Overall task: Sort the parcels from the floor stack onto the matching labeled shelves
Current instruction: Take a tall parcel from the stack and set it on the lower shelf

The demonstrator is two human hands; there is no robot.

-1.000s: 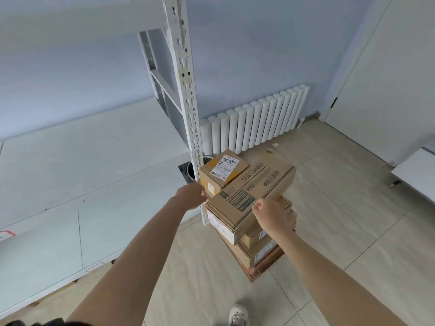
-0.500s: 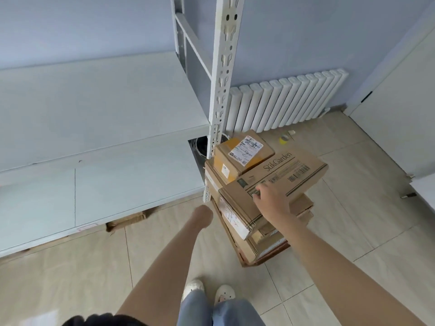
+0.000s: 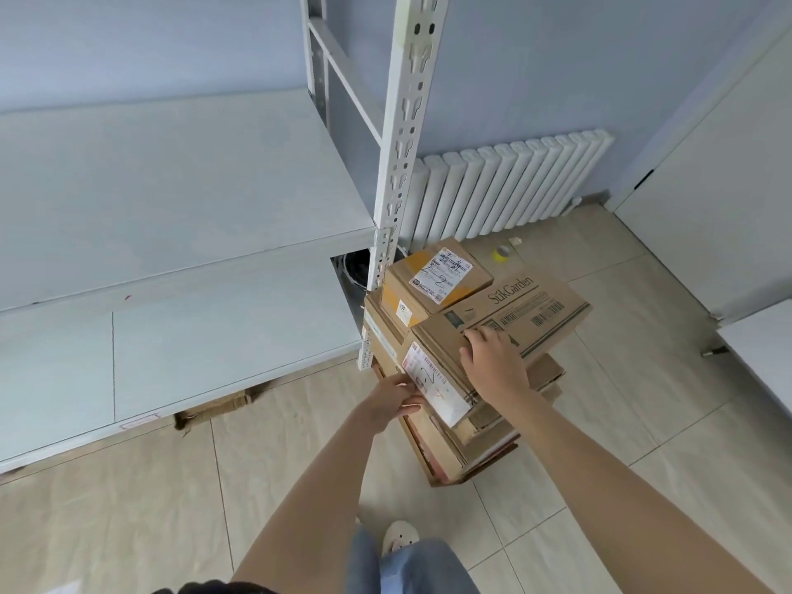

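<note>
Brown cardboard: long box (image 3: 501,332) tops the floor stack (image 3: 463,422) beside the shelf post (image 3: 392,207), long axis running away to the right. Right hand (image 3: 493,362) lies flat on its near top edge; left hand (image 3: 394,396), fingers loosely open, touches the labelled near end. Shelves (image 3: 171,199) lie to the left.

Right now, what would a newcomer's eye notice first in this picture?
First, the stack of cardboard parcels on the tiled floor beside the white shelf post. The right hand rests on the long SukGarden box on top, and the left hand touches its labelled end. Behind stands a white radiator.
</note>
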